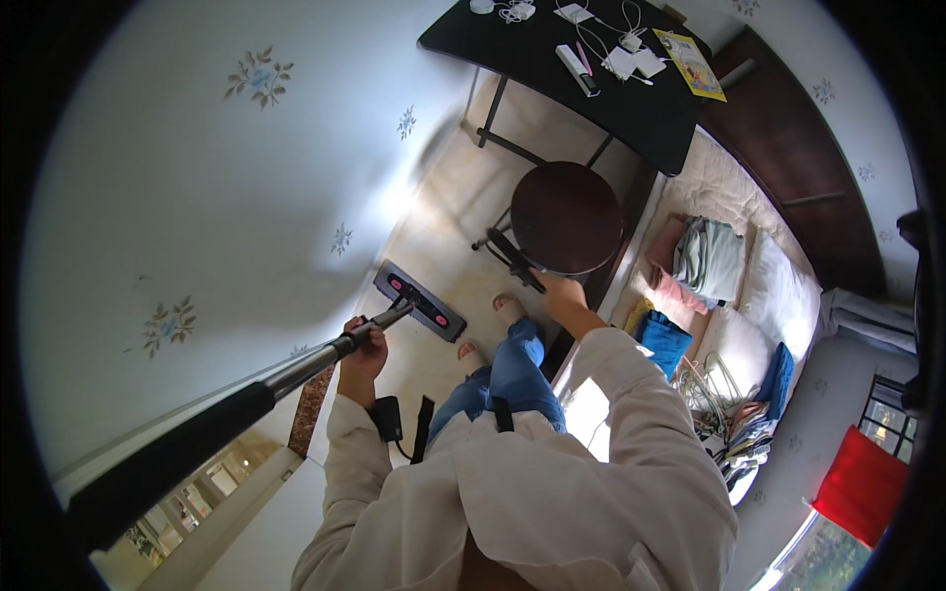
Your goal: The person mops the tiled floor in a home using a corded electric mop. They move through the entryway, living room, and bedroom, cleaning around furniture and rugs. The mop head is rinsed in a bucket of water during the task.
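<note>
My left hand (363, 353) is wrapped round the metal pole of a flat mop (426, 307). Its black grip slants down past my left side, and its grey rectangular head rests on the pale floor beside the wall, in front of my feet. My right hand (562, 295) is closed on the black curved backrest of a small chair (566, 217). The chair has a round dark brown seat and stands between the desk and the bed. Part of the backrest is hidden under my fingers.
Ahead stands a black desk (552, 103) with white cables, chargers and a yellow booklet. On my right is a bed (702, 163) with folded clothes (705, 258), white pillows (778, 286) and hangers. A flowered wall (217, 197) runs along my left.
</note>
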Motion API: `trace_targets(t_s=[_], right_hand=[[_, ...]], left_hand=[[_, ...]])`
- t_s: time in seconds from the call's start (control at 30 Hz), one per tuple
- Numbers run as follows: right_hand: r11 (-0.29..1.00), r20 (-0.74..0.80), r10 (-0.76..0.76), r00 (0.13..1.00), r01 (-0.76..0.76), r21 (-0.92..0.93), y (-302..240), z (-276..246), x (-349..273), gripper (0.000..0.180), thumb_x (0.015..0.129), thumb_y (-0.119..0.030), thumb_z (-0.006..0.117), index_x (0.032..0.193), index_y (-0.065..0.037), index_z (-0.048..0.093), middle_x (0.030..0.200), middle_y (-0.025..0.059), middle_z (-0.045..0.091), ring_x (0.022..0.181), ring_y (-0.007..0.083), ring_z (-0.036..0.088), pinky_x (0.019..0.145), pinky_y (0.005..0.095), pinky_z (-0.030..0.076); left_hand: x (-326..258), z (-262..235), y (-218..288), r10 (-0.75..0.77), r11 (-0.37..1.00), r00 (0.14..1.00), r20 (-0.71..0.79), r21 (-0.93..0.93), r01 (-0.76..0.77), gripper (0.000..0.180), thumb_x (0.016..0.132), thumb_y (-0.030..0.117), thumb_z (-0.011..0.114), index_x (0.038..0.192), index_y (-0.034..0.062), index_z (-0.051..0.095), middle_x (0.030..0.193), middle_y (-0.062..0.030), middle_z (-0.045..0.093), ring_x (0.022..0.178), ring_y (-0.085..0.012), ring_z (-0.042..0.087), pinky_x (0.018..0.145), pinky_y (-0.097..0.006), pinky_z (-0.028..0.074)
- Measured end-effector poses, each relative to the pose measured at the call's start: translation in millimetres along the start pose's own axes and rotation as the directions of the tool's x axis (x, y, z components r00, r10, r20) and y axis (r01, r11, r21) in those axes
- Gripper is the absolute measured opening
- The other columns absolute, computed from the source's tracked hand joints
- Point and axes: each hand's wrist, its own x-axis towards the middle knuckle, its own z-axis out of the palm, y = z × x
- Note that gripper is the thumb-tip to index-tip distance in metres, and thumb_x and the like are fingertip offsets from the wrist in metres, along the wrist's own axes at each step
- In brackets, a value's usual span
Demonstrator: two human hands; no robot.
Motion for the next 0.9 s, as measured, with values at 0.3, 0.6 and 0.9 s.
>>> trace_targets(t_s=[0.3,0.6,0.9], right_hand=[[0.913,-0.252,-0.314,0.916,0.364,0.185,-116.7,50.1,82.4,0.049,0.070,-0.004,0.047,0.118,-0.009,0.050,0.089,0.0132,0.063,0.076,0.0299,0.060,0.067,0.0405,0.046],[0.781,-0.247,-0.574,0.780,0.613,0.118,-176.9,58.0,185.1,0.041,0.073,-0.006,0.051,0.114,-0.003,0.051,0.082,0.0120,0.062,0.073,0.0277,0.061,0.061,0.0381,0.047],[0.859,-0.055,-0.511,0.858,0.506,-0.082,-180.7,11.3,224.9,0.044,0.077,-0.006,0.050,0.120,-0.014,0.049,0.079,0.0095,0.063,0.070,0.0248,0.061,0.059,0.0356,0.046]], left_hand=[[-27.7,-26.3,15.4,0.041,0.994,0.998,0.055,-0.100,-0.036,0.031,0.082,0.027,0.054,0.087,-0.0030,0.047,0.069,-0.0096,0.054,0.058,-0.0166,0.053,0.051,-0.025,0.046],[-37.2,-23.5,2.8,0.015,0.994,1.000,0.023,-0.108,-0.013,0.038,0.081,0.035,0.055,0.083,-0.0022,0.049,0.070,-0.0084,0.055,0.058,-0.0152,0.052,0.052,-0.024,0.046],[-20.4,-18.5,-9.8,-0.016,0.991,0.997,0.079,-0.133,0.027,0.042,0.081,0.034,0.056,0.088,-0.0067,0.046,0.073,-0.0089,0.054,0.060,-0.0159,0.053,0.054,-0.026,0.046]])
